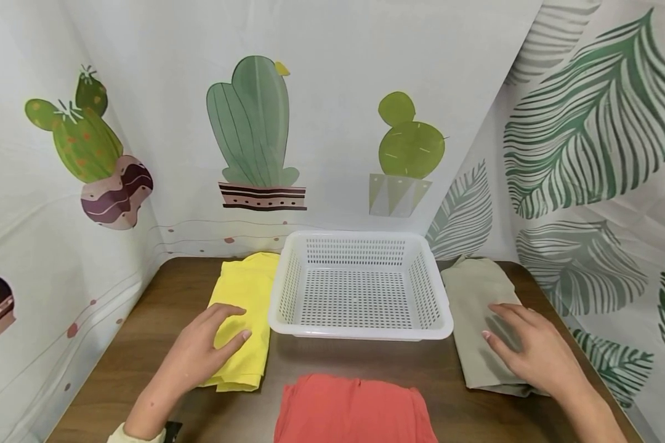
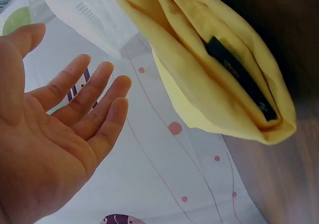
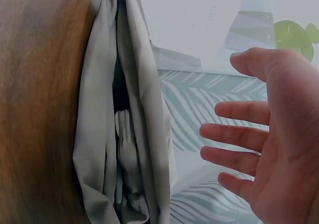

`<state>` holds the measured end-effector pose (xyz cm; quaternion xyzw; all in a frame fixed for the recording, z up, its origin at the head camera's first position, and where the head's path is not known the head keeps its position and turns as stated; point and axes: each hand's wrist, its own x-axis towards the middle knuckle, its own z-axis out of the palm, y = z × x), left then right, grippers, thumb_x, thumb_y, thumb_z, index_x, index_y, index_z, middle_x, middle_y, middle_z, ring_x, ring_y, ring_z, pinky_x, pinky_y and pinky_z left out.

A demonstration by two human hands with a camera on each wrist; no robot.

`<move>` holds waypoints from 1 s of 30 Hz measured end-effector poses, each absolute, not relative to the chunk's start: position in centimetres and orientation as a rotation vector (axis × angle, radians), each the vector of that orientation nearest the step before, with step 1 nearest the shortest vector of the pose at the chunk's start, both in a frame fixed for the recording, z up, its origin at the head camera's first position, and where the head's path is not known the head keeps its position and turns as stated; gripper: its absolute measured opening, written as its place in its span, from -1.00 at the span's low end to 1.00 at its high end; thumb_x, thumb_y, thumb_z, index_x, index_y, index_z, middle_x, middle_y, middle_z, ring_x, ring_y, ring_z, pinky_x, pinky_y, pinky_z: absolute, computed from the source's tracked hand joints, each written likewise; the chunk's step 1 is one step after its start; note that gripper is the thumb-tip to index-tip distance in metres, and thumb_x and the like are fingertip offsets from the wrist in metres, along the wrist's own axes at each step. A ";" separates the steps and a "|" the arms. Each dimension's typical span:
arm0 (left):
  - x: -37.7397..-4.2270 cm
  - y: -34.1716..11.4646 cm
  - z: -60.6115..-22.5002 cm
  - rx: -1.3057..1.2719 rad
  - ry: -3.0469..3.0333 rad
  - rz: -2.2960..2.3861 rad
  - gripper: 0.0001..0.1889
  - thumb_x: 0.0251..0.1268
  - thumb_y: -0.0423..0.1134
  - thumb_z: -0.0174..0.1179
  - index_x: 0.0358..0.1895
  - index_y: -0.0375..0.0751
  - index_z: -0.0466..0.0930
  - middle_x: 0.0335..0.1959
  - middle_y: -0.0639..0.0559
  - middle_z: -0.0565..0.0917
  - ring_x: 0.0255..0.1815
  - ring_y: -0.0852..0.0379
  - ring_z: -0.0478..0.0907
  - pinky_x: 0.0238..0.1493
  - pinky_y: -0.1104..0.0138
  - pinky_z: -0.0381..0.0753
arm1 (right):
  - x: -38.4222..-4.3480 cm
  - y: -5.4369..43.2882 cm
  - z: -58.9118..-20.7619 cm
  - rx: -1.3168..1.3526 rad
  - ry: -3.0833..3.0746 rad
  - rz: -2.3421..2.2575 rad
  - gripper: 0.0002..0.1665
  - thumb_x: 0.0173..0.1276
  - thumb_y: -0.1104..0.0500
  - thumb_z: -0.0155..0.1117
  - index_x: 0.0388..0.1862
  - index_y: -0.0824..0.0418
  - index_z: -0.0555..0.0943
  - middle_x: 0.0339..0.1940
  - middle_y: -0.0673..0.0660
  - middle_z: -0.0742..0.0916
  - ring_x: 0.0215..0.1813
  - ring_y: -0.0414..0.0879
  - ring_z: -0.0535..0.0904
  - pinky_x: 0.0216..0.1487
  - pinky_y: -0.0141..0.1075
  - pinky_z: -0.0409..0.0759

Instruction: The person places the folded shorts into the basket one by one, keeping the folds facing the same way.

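Over the folded yellow garment on the left of the table hovers my left hand, fingers spread and loosely bent, holding nothing. In the left wrist view that garment shows its folded layers and a dark label inside. My right hand is above the folded grey-green garment on the right, its fingers apart and free of the cloth. A white perforated plastic basket stands between the two garments with nothing in it. Nearest the front lies a folded red garment, cut off by the view's lower edge.
All of this is on a dark brown wooden table. A white curtain printed with cacti hangs behind it and at the left. Leaf-patterned cloth closes off the right side.
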<state>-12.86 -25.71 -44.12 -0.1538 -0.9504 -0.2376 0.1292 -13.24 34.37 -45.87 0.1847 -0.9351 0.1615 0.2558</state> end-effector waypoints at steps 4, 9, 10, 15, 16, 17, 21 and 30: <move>-12.7 -25.3 -44.1 -0.459 -2.769 -0.694 -0.57 0.43 0.04 0.41 0.22 -0.08 0.68 0.17 0.14 0.69 0.20 0.03 0.66 0.16 -0.04 0.68 | -13.0 34.0 -45.7 0.512 -2.559 0.443 -0.37 0.16 0.09 0.65 0.21 0.21 0.70 0.12 0.17 0.74 0.17 0.23 0.65 0.15 0.05 0.44; -12.4 -24.7 -43.9 -0.469 -2.773 -0.703 -0.57 0.43 0.07 0.41 0.21 -0.05 0.68 0.17 0.18 0.68 0.19 0.04 0.67 0.15 -0.02 0.68 | -12.8 33.6 -45.5 0.534 -2.569 0.436 -0.38 0.19 0.07 0.64 0.22 0.19 0.70 0.13 0.16 0.74 0.17 0.22 0.66 0.15 0.05 0.45; -12.3 -24.7 -43.9 -0.471 -2.775 -0.709 -0.57 0.42 0.08 0.41 0.22 -0.05 0.68 0.17 0.19 0.68 0.20 0.04 0.67 0.15 -0.01 0.68 | -12.7 33.5 -45.5 0.537 -2.572 0.436 -0.39 0.19 0.07 0.64 0.22 0.19 0.70 0.14 0.16 0.74 0.17 0.22 0.66 0.15 0.06 0.46; -12.0 -24.3 -43.9 -0.464 -2.797 -0.730 -0.56 0.44 0.16 0.36 0.21 0.02 0.68 0.17 0.26 0.66 0.20 0.08 0.66 0.16 -0.01 0.68 | -12.5 33.2 -45.3 0.553 -2.583 0.433 -0.41 0.19 0.05 0.65 0.19 0.17 0.71 0.14 0.15 0.75 0.17 0.20 0.66 0.14 0.06 0.47; -12.0 -24.2 -43.9 -0.463 -2.800 -0.736 -0.56 0.44 0.17 0.36 0.21 0.04 0.68 0.17 0.27 0.66 0.20 0.08 0.67 0.16 0.00 0.68 | -12.5 33.1 -45.3 0.558 -2.584 0.432 -0.42 0.18 0.05 0.65 0.18 0.17 0.72 0.14 0.14 0.75 0.17 0.20 0.66 0.14 0.05 0.48; -11.9 -24.2 -43.9 -0.464 -2.800 -0.740 -0.57 0.44 0.17 0.36 0.21 0.05 0.68 0.17 0.29 0.65 0.20 0.08 0.67 0.16 0.00 0.68 | -12.5 33.1 -45.3 0.564 -2.582 0.431 -0.42 0.18 0.05 0.65 0.17 0.16 0.72 0.13 0.12 0.75 0.17 0.18 0.67 0.15 0.01 0.47; -11.7 -23.9 -43.8 -0.476 -2.793 -0.753 -0.59 0.43 0.14 0.39 0.19 0.05 0.68 0.15 0.31 0.65 0.17 0.09 0.68 0.13 0.01 0.68 | -12.6 33.0 -45.3 0.590 -2.566 0.432 -0.43 0.15 0.07 0.66 0.15 0.14 0.73 0.12 0.08 0.76 0.14 0.14 0.69 0.22 -0.24 0.42; -11.4 -23.2 -44.0 -0.518 -2.803 -0.772 -0.62 0.37 0.05 0.46 0.16 0.05 0.69 0.09 0.29 0.68 0.11 0.15 0.67 0.12 0.10 0.69 | -12.3 32.5 -45.2 0.612 -2.583 0.423 -0.44 0.12 0.09 0.66 0.13 0.13 0.75 0.10 0.04 0.76 0.14 0.11 0.69 0.18 -0.18 0.43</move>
